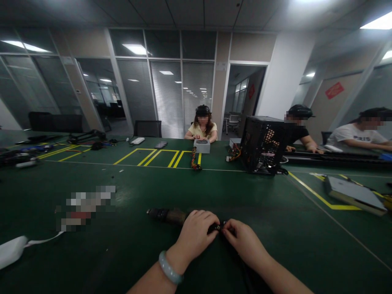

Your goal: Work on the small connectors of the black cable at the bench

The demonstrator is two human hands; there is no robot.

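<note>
At lower centre of the frame, pinching a small dark part in the clamped fingers of the left hand and right hand (almost tip to tip), beside a dark tool on the green surface.

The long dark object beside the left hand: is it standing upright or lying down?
Lying down: the long dark object stretches sideways along the green tabletop, partly hidden by the left hand.
</note>
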